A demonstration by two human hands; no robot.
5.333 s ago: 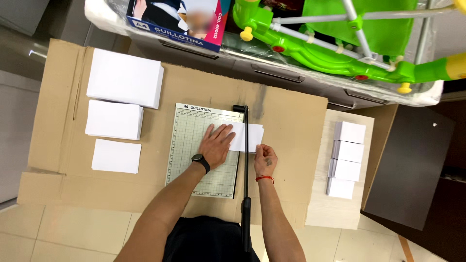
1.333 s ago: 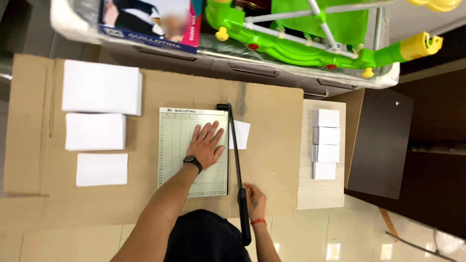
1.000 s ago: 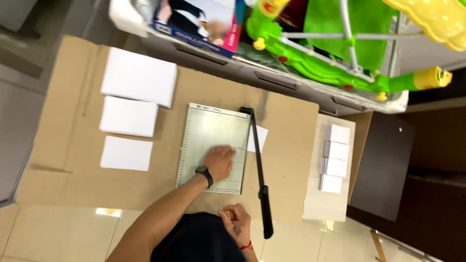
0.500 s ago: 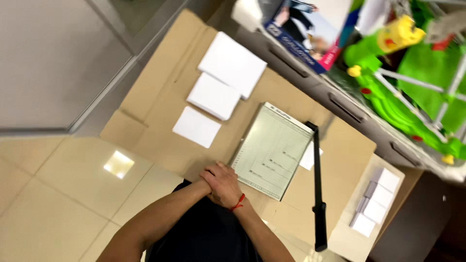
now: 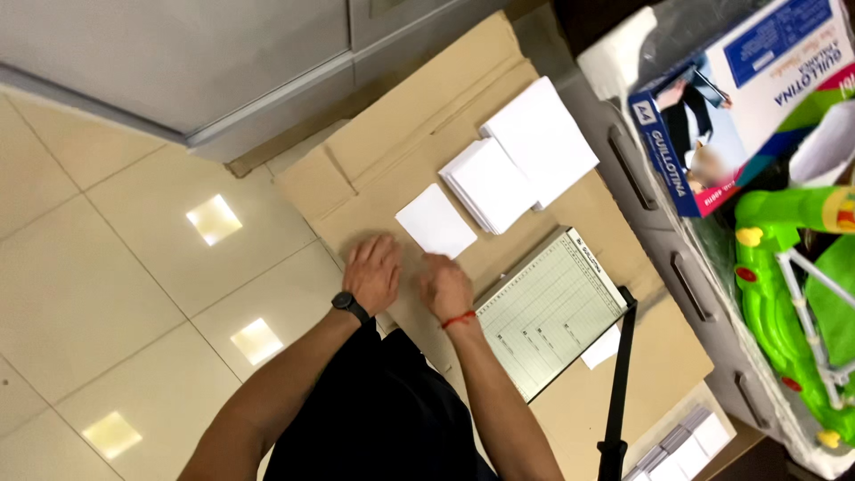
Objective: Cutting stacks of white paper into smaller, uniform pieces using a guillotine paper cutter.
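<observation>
**Both hands over the cardboard**

The left hand (image 5: 374, 272) and right hand (image 5: 445, 287) hover side by side, blurred, over the flattened cardboard (image 5: 401, 151); whether they grip anything cannot be told. Just beyond lies a small white paper stack (image 5: 435, 220), then two larger stacks (image 5: 521, 165). The paper cutter (image 5: 548, 312) sits at right, blade arm (image 5: 617, 383) raised.

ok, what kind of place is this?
Probably a room at home or a small office, with work done on the tiled floor: flattened cardboard as a mat, a paper cutter with white paper stacks, and a green plastic toy in a bin.
</observation>
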